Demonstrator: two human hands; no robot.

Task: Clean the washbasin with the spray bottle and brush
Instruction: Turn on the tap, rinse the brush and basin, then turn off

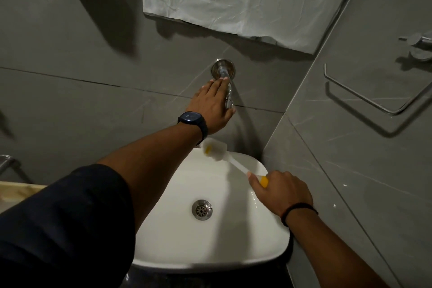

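Left hand (214, 106): laid over chrome wall tap (224, 72), fingers extended, grip on it not discernible. Washbasin (210, 248): white glazed ceramic, rounded, wet and likely slippery, steel drain (202, 209) at centre. Brush (218, 150): light, stiff plastic stem, soft white head at basin's rear rim; best held at yellow handle. Right hand (281, 190): closed around that handle. Spray bottle: not visible.
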